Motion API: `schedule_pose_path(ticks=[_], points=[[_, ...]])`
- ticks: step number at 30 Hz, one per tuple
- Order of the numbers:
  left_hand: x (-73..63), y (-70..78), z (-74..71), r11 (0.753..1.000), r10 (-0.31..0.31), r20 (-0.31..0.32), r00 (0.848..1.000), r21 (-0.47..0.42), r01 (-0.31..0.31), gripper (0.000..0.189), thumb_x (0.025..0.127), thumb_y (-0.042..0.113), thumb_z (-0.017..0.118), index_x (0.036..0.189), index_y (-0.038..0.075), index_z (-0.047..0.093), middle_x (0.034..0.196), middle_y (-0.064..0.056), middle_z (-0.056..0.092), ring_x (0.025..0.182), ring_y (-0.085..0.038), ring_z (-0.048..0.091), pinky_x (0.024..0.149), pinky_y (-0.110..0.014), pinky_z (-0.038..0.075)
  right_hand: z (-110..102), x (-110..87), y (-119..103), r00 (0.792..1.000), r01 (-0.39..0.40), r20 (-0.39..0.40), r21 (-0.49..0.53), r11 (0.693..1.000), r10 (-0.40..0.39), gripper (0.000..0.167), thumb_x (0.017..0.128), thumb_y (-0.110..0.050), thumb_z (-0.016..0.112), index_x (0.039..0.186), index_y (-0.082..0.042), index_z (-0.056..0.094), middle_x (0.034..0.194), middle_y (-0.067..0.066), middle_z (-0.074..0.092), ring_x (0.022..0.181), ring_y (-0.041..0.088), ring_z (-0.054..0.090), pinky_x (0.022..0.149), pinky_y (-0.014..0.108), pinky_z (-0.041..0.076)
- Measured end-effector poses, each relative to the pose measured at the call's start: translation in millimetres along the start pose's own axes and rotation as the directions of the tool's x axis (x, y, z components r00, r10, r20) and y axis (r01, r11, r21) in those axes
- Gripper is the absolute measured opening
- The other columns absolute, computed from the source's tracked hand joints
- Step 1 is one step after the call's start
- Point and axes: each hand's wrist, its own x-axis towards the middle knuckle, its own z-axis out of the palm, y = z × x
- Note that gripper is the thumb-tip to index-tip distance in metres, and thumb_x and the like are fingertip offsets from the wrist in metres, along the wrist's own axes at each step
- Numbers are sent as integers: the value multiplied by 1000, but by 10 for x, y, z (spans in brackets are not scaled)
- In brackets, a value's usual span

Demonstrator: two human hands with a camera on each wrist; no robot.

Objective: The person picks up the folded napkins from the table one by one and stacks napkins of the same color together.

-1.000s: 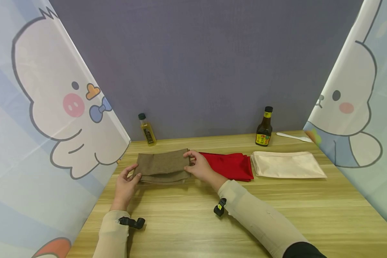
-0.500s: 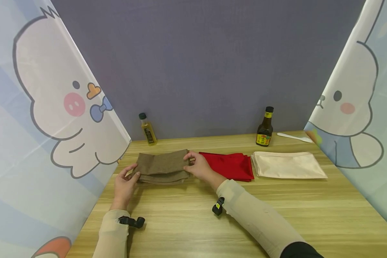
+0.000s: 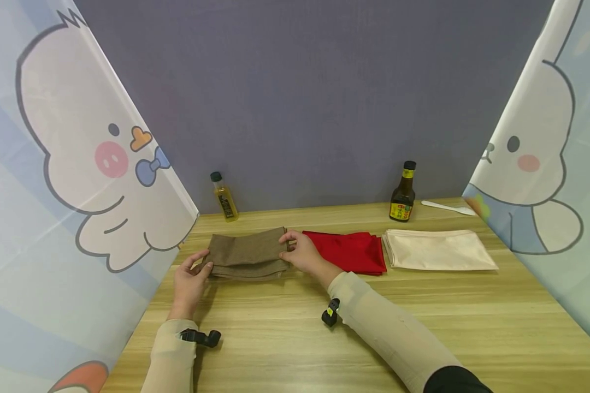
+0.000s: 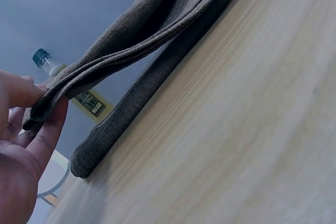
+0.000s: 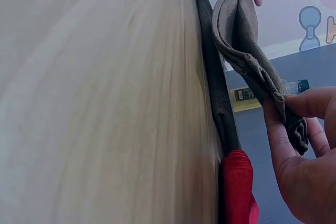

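Observation:
A folded brown cloth (image 3: 248,248) is held by both hands, one at each end. At its left end my left hand (image 3: 189,284) pinches the folded layers between thumb and fingers. My right hand (image 3: 304,255) grips the right end the same way. In the wrist views the held cloth sags in the middle, raised above a second folded brown cloth (image 4: 126,116) that lies flat on the table. Just right of my right hand lies a folded red cloth (image 3: 346,252), partly hidden behind that hand. Further right is a folded cream cloth (image 3: 440,250).
Behind the brown cloths stands a small oil bottle (image 3: 226,202) with a dark cap. A dark sauce bottle (image 3: 402,196) and a white plastic spoon (image 3: 447,207) are at the back right. The wooden table (image 3: 285,338) meets a grey back panel (image 3: 305,109) and printed side curtains.
Both hands keep their hold on the brown cloth, which stays nearly still. My right wrist has shifted very slightly left.

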Motion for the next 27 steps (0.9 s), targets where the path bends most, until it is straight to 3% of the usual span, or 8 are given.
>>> schedule_pose_path(ticks=[9,15,19,27], points=[[9,-18,-1,1000,20,-14,1000,17,-20,39,102,-1,66,140,2,63,151,-10,51,91,-3,63,52,-21,42,51,35,17,1000,3,15,-72,997,-2,35,89,0,77,122,-8,69,133,10,60,109,28,59,79,36,53],[33,-33,24,999,53,-13,999,-9,-53,39,101,-4,66,139,-5,61,149,-16,51,92,1,64,51,-20,43,83,56,8,1000,-8,16,-79,997,10,40,91,2,74,129,-7,67,138,13,58,113,29,58,83,37,53],[62,-56,37,997,72,-18,997,-15,-73,39,101,-4,66,139,-8,59,147,-17,51,94,2,65,55,-18,45,100,88,13,1000,-27,-1,-88,996,27,43,90,3,76,131,-7,67,137,13,58,114,29,57,84,38,53],[103,-95,14,998,54,-17,998,18,-54,40,101,-1,67,141,-2,61,153,-16,48,103,4,65,71,-13,50,120,146,59,999,-38,6,-140,989,39,46,90,0,78,134,-8,67,125,13,61,108,25,57,79,34,53]])
